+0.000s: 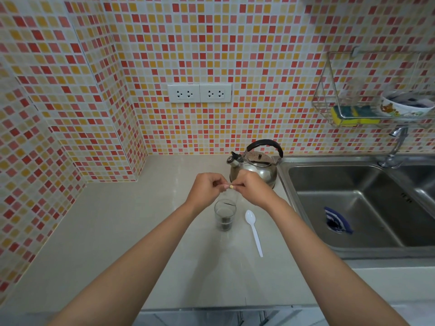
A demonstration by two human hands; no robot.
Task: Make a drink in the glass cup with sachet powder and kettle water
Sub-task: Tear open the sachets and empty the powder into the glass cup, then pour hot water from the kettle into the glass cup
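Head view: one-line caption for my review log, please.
Both hands, left hand and right hand, hold a clear sachet over the glass cup, kettle behind.

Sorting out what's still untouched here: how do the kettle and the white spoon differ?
The kettle is shiny metal with a black handle; the spoon is plain white. The kettle stands upright by the wall beside the sink; the spoon lies flat, nearer the glass cup. Both rest untouched on the counter.

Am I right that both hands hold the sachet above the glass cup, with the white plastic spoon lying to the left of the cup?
Not quite: the head view shows the white plastic spoon lying to the right of the glass cup. The rest holds: the left hand and right hand hold the sachet above it.
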